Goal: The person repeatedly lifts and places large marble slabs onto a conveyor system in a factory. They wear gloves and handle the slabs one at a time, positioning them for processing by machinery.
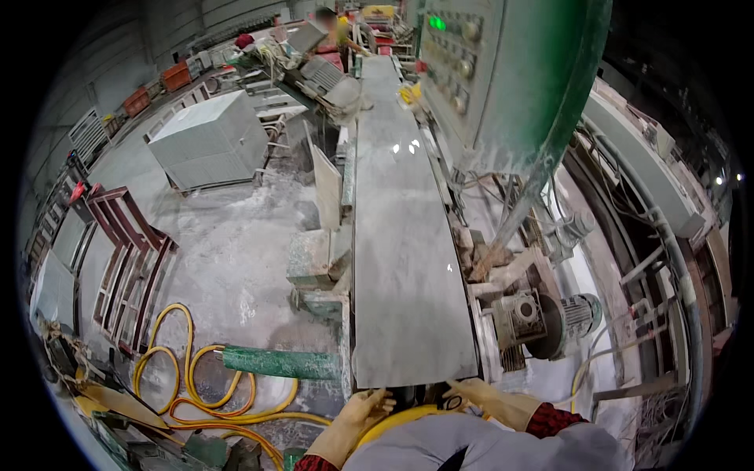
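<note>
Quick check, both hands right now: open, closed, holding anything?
Left hand: gloved, open, fingers spread at the near end of the stone slab; holding nothing.
Right hand: gloved, resting at the slab's near edge; grip cannot be told.

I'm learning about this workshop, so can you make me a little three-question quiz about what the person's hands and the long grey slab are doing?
1. True or false: both gloved hands are at the near end of the long grey slab.
2. What colour is the hose coiled on the floor? A) blue B) yellow C) white
3. On which side of the slab does the green control cabinet stand, the person's left or right?

Key:
1. True: the left hand and right hand both sit by the slab's near edge.
2. B, yellow.
3. Right.
</note>
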Demonstrator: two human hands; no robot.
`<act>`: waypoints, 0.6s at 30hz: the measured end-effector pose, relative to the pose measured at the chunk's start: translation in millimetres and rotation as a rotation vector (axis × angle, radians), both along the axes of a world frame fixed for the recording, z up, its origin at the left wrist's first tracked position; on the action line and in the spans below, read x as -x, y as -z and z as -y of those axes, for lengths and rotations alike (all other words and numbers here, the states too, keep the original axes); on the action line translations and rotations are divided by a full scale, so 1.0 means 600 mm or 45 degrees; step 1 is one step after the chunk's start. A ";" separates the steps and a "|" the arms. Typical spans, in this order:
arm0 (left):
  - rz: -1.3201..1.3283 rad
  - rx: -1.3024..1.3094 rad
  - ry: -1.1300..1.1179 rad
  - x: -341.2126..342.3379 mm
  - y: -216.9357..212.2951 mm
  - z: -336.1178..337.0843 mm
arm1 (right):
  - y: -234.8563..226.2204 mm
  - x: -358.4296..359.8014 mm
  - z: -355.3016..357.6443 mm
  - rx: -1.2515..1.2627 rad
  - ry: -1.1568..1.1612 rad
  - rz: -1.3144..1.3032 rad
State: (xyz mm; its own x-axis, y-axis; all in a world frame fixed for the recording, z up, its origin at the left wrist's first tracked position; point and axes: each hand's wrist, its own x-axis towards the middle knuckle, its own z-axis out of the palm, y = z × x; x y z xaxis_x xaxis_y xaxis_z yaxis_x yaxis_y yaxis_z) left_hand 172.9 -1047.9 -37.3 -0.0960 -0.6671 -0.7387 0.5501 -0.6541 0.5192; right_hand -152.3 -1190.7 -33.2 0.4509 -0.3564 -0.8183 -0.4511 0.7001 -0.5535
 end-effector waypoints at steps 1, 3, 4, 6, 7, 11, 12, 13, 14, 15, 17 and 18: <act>0.006 0.034 0.048 -0.011 0.008 -0.015 | -0.029 -0.016 -0.001 0.105 -0.143 -0.107; 0.112 0.019 0.101 -0.026 0.008 -0.038 | -0.062 -0.046 0.005 0.410 -0.173 0.119; 0.121 0.002 0.117 -0.035 0.008 -0.053 | -0.063 -0.076 0.003 0.510 -0.147 0.248; 0.106 -0.037 0.022 -0.044 0.005 -0.085 | -0.090 -0.152 0.012 0.920 -0.383 0.144; 0.096 -0.057 -0.023 -0.047 0.010 -0.102 | -0.107 -0.190 0.014 1.124 -0.496 0.089; 0.039 -0.015 -0.146 -0.053 0.106 -0.176 | -0.080 -0.298 0.040 2.080 -0.990 0.150; 0.035 -0.048 -0.146 -0.052 0.093 -0.189 | -0.067 -0.309 0.035 2.222 -0.958 0.216; 0.070 0.001 -0.181 -0.046 0.088 -0.202 | -0.048 -0.316 0.029 2.357 -0.920 0.280; 0.106 0.049 -0.218 -0.037 0.089 -0.216 | -0.035 -0.311 0.037 2.401 -0.874 0.322; 0.132 0.089 -0.266 -0.022 0.088 -0.233 | -0.030 -0.314 0.038 2.391 -0.873 0.362; 0.302 0.377 -0.402 0.005 0.058 -0.267 | -0.036 -0.308 0.047 2.371 -0.915 0.437; 0.558 0.536 -0.412 0.023 0.037 -0.286 | -0.041 -0.303 0.049 2.356 -0.949 0.433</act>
State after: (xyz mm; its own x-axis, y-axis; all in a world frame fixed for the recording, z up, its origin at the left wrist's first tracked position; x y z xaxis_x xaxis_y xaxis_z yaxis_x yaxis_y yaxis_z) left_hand 158.8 -876.3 -59.6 0.4049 -0.8506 -0.3353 0.3652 -0.1858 0.9122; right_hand 29.3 -1220.3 -8.9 0.9038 -0.2093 0.3732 -0.0702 -0.9329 -0.3532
